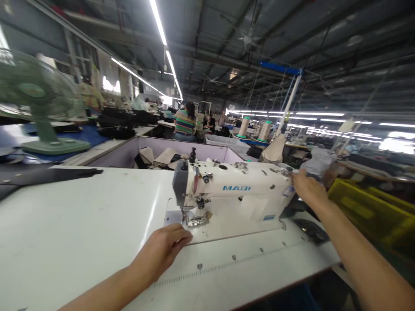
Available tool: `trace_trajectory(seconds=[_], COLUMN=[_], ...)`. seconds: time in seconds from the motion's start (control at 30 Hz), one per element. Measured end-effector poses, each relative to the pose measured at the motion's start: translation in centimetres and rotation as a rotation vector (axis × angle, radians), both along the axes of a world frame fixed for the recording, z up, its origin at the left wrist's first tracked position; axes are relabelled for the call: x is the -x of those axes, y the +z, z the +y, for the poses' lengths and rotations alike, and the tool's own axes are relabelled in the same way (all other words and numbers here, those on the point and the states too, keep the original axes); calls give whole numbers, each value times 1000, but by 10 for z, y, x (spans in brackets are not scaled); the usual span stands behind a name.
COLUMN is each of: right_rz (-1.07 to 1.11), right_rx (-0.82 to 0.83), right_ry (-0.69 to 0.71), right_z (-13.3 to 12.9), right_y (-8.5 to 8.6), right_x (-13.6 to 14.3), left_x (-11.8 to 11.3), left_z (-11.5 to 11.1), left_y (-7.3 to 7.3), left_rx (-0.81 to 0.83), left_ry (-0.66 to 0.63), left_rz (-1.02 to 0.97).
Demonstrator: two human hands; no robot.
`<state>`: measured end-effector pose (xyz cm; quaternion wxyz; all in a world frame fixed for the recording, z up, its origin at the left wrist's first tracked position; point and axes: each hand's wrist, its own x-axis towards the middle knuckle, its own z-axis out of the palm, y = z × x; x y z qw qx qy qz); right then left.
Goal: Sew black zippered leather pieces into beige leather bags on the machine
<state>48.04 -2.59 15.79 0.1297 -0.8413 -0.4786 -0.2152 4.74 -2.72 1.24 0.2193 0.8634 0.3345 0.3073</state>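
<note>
A white sewing machine with blue lettering stands on a white sewing table. Just in front of its needle and presser foot, my left hand rests low over the table. Its thumb and fingers are pressed together; whatever they may hold is too small or hidden to make out. My right hand reaches to the machine's right end, its fingers curled at the handwheel, which is mostly hidden behind the hand. A metal attachment sits beside the presser foot.
Dark fabric lies at the table's left edge. Behind the machine is a lilac-walled bin with fabric pieces. A green fan stands left, thread cones behind, a yellow crate right. A person in a striped top is farther back.
</note>
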Motion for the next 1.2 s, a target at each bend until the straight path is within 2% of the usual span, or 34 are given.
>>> trace_trajectory(seconds=[0.1,0.17,0.2,0.3,0.33,0.4,0.47,0.53,0.6,0.87,0.97,1.1,1.2], right_rz=[37,10,18,242,287,324,333,293,228,207,223,181,161], right_rx=[35,3,-17,72,147,230,242,243,244,229,245,307,312], right_ry=[-77,-101,-36,405,532,701,749,732,707,700,684,667,670], right_z=[-20,-44,-57,-85,-90,-91,-86,-78,-73,-80,-76,-64,-64], right_y=[-13,-32,-45,-94,-110,-134,-146,-148,-147,-135,-134,-143,-142], right_x=[-1,18,37,117,146,195,228,243,244,215,224,245,234], left_x=[-1,-2,-2,-2,-3,-3,-3,-3,-3,4,0,-5,-2], left_z=[-2,-4,-4,-6,-6,-6,-7,-8,-8,5,4,1,6], left_y=[10,14,15,15,14,13,13,13,13,13,12,7,6], left_rx=[76,97,105,108,101,83,77,69,53,57,62,46,10], left_ry=[53,79,83,76,73,73,72,61,48,52,41,42,68], left_rz=[-11,-19,-22,-18,-15,-15,-19,-27,-41,-4,-14,-15,48])
